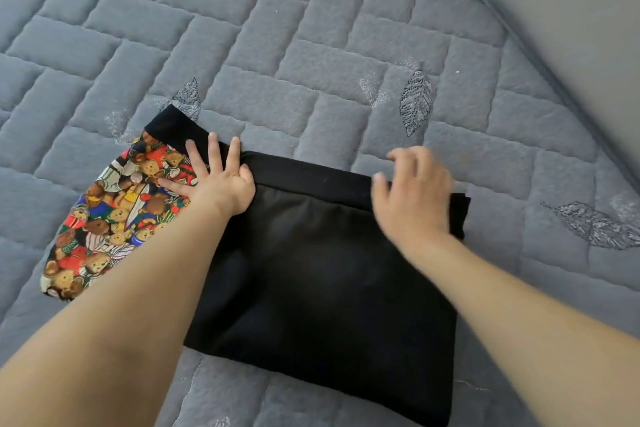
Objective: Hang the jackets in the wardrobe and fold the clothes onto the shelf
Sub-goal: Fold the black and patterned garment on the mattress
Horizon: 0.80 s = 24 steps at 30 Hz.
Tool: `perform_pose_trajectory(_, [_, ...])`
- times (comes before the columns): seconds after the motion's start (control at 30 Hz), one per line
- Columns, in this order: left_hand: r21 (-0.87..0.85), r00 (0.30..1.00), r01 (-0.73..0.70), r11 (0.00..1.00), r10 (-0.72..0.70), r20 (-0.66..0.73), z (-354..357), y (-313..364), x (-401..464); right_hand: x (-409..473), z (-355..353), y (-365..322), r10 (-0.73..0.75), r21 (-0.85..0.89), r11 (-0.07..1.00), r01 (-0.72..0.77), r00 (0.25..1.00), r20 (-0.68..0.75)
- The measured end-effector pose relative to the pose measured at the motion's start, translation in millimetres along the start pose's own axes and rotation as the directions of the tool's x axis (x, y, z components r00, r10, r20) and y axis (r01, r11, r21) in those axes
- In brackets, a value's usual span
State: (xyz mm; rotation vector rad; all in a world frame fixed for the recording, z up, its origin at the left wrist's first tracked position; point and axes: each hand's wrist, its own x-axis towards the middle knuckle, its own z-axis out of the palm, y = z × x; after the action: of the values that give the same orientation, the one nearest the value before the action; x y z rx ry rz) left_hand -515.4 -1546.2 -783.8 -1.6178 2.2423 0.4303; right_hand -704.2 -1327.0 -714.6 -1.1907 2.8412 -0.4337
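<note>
A black garment (322,274) lies folded flat on the quilted grey bed (311,45), with a black band along its far edge. A panel printed with teddy bears (114,215) sticks out from its left side. My left hand (214,180) presses flat with spread fingers where the printed panel meets the black cloth. My right hand (412,194) is blurred and hovers over the garment's far right corner, fingers loosely bent, holding nothing that I can see.
The bed's quilted cover with embroidered leaves (415,97) spreads all around the garment. A plain grey wall (571,10) borders the bed at the upper right.
</note>
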Motion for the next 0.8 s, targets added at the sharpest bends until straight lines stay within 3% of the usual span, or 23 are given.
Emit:
perform_pose_trajectory(0.1, [-0.026, 1.000, -0.025, 0.999, 0.025, 0.001, 4.7, -3.3, 3.6, -19.9, 41.2, -48.9, -0.136, -0.037, 0.988, 0.153, 0.949, 0.283])
perform_pose_trajectory(0.17, [-0.031, 0.999, -0.034, 0.999, 0.034, -0.014, 8.4, -6.1, 4.2, -26.3, 67.2, -60.8, -0.111, -0.094, 0.984, 0.152, 0.932, 0.346])
perform_pose_trajectory(0.33, [-0.045, 0.997, -0.064, 0.997, 0.062, -0.039, 13.6, -10.1, 11.6, -25.1, 103.4, -54.5, -0.084, -0.154, 0.980, 0.124, 0.966, 0.245])
perform_pose_trajectory(0.5, [-0.104, 0.992, -0.121, 0.987, 0.125, 0.031, -5.0, -19.8, 13.1, -26.7, 113.9, -55.7, -0.090, -0.160, 0.979, 0.124, 0.975, 0.203])
perform_pose_trajectory(0.63, [-0.046, 0.954, -0.034, 0.998, 0.019, -0.298, -40.8, -84.3, 12.4, -25.9, 115.4, -53.8, -0.093, -0.165, 0.979, 0.120, 0.982, 0.167])
perform_pose_trajectory(0.67, [-0.006, 0.945, 0.009, 1.000, -0.010, -0.325, -43.3, -107.9, 6.8, -25.6, 115.7, -54.2, -0.091, -0.167, 0.979, 0.119, 0.982, 0.166])
perform_pose_trajectory(0.73, [0.041, 0.963, 0.126, 0.991, -0.112, -0.245, -34.7, -150.1, -11.9, -24.6, 115.2, -56.7, -0.095, -0.171, 0.978, 0.123, 0.982, 0.165])
perform_pose_trajectory(0.8, [-0.033, 0.962, 0.269, 0.963, -0.270, -0.047, -13.5, -172.3, -29.0, -25.5, 115.1, -57.2, -0.089, -0.182, 0.976, 0.119, 0.982, 0.166])
